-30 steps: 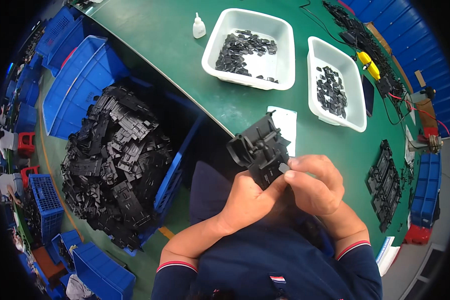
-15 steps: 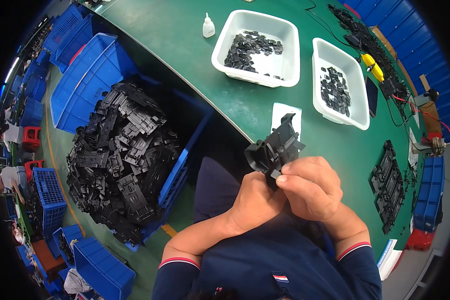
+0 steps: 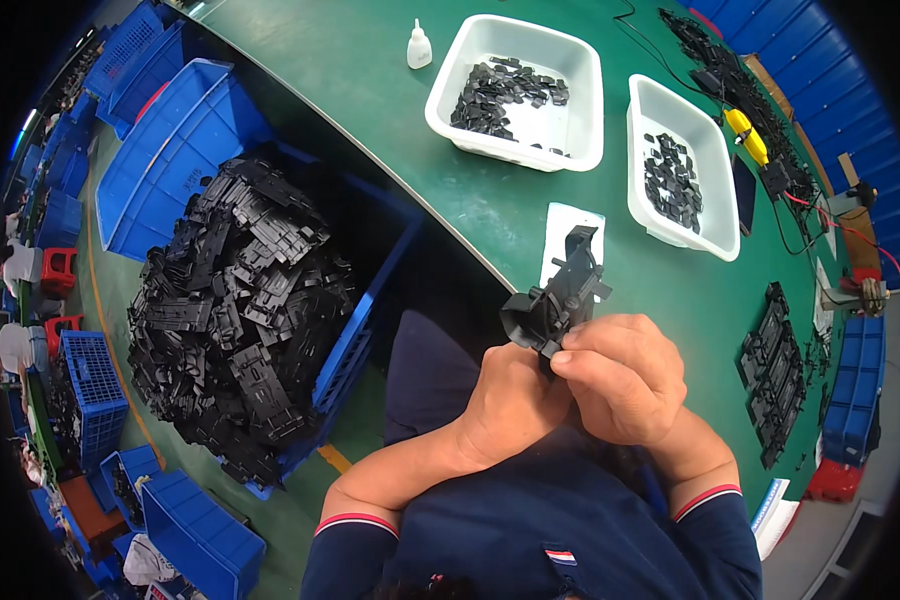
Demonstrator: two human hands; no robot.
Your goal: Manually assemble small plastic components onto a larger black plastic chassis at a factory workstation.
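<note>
Both my hands hold one black molded plastic part (image 3: pixel 560 290) over the table's near edge. My left hand (image 3: pixel 515 395) is closed around its lower end, with most of its fingers hidden behind the part and the palm. Thumb and forefinger of my right hand (image 3: pixel 625 375) pinch the part's lower right side; whether a small piece is between them I cannot make out. The black part is tilted, its upper end reaching over a white sheet (image 3: pixel 560 225) on the green table (image 3: pixel 420 120).
Two white trays (image 3: pixel 515 160) of small black pieces stand further back, near a small squeeze bottle (image 3: pixel 419 48). To my left, a blue crate (image 3: pixel 335 375) is heaped with black plastic parts (image 3: pixel 240 310). More black parts (image 3: pixel 773 375) lie at the right.
The black part has turned slightly and its upper end has shifted a little right. Both hands keep nearly the same grip. The view has moved slightly.
</note>
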